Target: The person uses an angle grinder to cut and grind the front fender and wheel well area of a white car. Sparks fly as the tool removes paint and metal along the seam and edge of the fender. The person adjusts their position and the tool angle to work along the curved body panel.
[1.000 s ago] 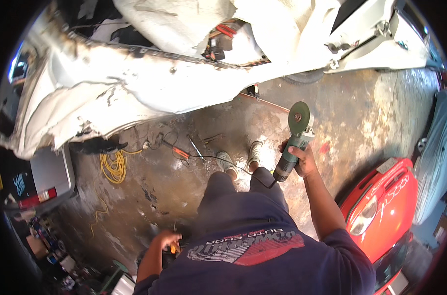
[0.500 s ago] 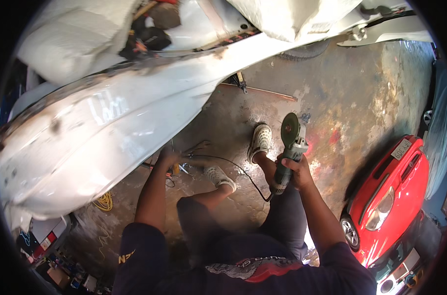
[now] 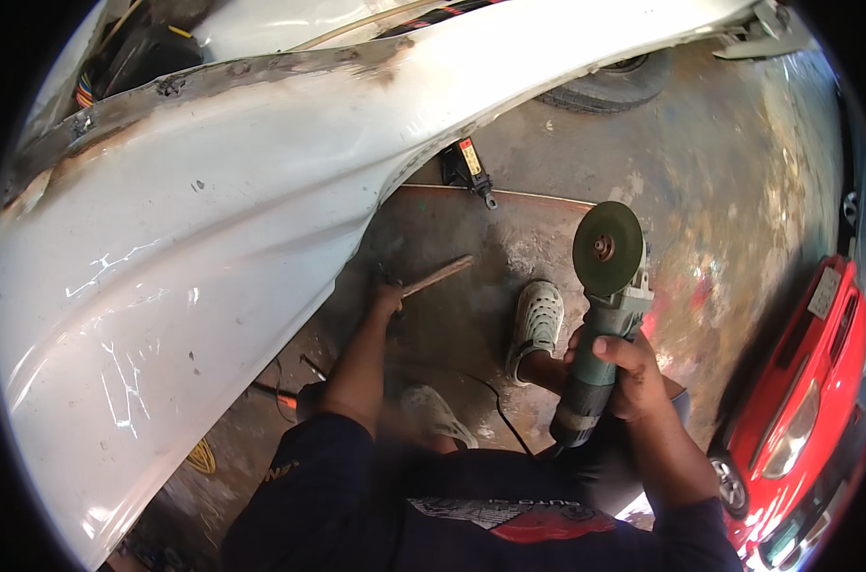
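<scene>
Gripping: right hand [image 3: 633, 377] clenched around green angle grinder [image 3: 600, 334], disc up, above the concrete floor [image 3: 719, 191]. Left hand [image 3: 387, 297] closed, apparently on a wooden-handled tool [image 3: 438, 276], beside white car body panel [image 3: 213, 257]. Red car [image 3: 804, 410] at right.

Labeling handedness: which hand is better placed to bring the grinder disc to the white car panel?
Right, probably. The right hand grips the angle grinder, disc up and clear. The left hand holds a wooden-handled tool under the white car panel.
</scene>
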The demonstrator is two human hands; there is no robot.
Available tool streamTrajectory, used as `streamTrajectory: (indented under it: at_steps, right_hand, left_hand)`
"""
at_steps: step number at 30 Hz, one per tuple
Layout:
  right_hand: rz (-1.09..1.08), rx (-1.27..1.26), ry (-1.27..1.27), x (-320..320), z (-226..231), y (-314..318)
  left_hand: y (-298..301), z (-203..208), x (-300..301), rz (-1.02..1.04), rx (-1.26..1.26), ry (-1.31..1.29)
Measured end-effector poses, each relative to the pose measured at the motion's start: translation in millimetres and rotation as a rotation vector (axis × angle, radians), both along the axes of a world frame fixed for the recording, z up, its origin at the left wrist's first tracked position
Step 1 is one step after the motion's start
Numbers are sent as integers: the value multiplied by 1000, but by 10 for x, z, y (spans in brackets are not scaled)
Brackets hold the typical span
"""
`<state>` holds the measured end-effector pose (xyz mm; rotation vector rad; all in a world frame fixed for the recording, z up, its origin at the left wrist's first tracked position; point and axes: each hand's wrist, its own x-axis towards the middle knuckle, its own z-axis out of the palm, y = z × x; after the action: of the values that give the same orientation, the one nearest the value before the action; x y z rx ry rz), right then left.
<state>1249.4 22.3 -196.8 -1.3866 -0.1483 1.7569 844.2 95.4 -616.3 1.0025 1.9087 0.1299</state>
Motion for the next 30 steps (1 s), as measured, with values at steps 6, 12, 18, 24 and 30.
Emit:
streamTrajectory:
  at_steps: [6, 12, 18, 24, 30]
  right_hand:
    - [-65, 102, -60, -55, 87, -163]
    - [-154, 134, -17, 1, -5, -658]
    - [-158, 398, 47, -133, 116, -667]
    - [-208, 381, 167, -237, 160, -614]
    - [-269, 369, 189, -397, 245, -474]
  left_hand:
    - [268, 1139, 243, -425, 217, -171]
    - [-220, 3897, -577, -611, 1090, 338]
    - [36, 4455, -2079, -588, 1041, 1200]
    - [254, 4138, -2090, -481, 406, 991]
    - [90, 4169, -2045, -595, 440, 1201]
